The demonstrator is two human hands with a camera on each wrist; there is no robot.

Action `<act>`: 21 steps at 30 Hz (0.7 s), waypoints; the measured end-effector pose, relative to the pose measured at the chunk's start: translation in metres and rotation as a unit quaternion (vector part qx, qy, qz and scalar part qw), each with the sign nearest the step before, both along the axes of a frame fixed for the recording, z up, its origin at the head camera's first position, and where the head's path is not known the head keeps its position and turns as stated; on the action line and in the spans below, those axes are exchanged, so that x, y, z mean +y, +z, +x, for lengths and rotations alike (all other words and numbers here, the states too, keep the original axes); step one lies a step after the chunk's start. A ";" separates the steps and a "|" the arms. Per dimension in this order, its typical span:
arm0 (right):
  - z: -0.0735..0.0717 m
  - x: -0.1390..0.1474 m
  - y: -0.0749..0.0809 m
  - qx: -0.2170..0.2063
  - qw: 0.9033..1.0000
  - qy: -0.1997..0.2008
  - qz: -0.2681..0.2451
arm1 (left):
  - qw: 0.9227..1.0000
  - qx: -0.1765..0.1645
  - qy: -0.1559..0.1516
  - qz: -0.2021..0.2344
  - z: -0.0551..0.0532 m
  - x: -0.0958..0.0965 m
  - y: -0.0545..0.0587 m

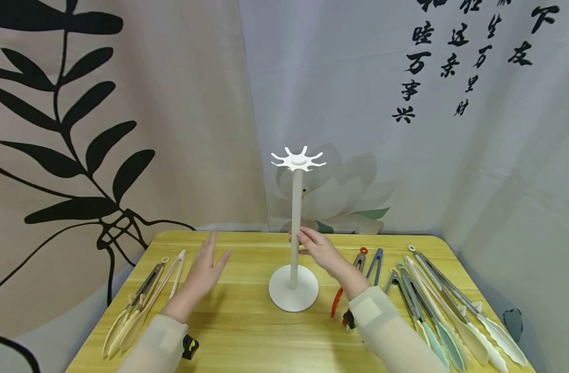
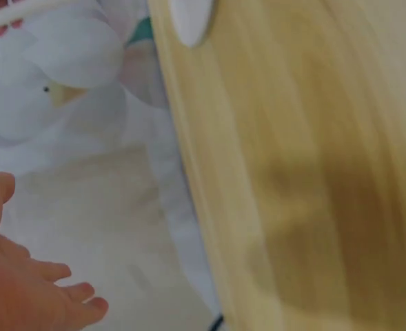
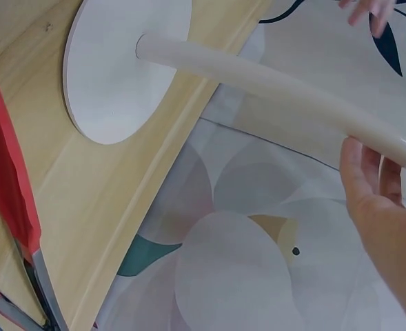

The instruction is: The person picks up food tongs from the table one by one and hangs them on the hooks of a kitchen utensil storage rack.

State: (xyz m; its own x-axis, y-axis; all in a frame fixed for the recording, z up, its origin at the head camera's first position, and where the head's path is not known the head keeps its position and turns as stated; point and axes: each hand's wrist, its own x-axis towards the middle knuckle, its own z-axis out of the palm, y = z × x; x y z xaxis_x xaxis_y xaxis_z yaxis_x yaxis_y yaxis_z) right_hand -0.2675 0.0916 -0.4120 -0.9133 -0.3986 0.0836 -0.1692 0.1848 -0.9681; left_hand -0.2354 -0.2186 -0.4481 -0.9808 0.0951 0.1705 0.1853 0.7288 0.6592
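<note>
A white stand (image 1: 294, 228) with a round base and a crown of several prongs stands upright near the middle of the wooden table. The fingers and thumb of my right hand (image 1: 322, 252) pinch its pole (image 3: 278, 93) about midway up. In the head view my left hand (image 1: 204, 267) is raised over the table to the left of the stand, fingers extended and holding nothing. Beside that hand, at the left, lie tongs (image 1: 142, 305) with cream tips. Red-tipped tongs (image 1: 338, 300) and blue tongs (image 1: 376, 264) lie near my right forearm, partly hidden by it.
Several long tongs (image 1: 456, 305) with green, cream and white tips lie side by side along the right of the table (image 1: 247, 342). A printed curtain (image 1: 195, 103) hangs close behind the table's back edge.
</note>
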 end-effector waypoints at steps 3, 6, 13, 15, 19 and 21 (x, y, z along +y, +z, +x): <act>0.000 0.002 0.003 0.013 1.000 0.004 0.022 | 0.999 -0.016 0.015 -0.037 0.002 -0.013 -0.010; 0.000 0.007 0.007 0.040 0.998 0.008 0.057 | 0.996 -0.043 0.032 -0.067 0.005 -0.025 -0.018; -0.007 0.027 0.029 0.096 0.992 0.016 0.083 | 0.986 -0.094 0.065 -0.117 0.015 -0.056 -0.034; -0.010 0.034 0.037 0.120 0.989 0.017 0.081 | 0.983 -0.110 0.072 -0.126 0.017 -0.063 -0.038; -0.015 0.049 0.059 0.180 0.980 0.026 0.086 | 0.976 -0.136 0.090 -0.141 0.021 -0.076 -0.043; -0.017 0.055 0.072 0.207 0.974 0.033 0.079 | 0.973 -0.152 0.101 -0.144 0.024 -0.081 -0.044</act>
State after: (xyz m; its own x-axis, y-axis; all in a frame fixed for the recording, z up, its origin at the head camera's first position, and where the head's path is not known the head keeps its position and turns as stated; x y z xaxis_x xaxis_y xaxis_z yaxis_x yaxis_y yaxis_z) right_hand -0.2849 0.1463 -0.3398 -0.7859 -0.4934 0.3726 -0.5566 0.3020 -0.7740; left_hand -0.2117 -0.2996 -0.4924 -0.9852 -0.1044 -0.1359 -0.1530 0.8928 0.4237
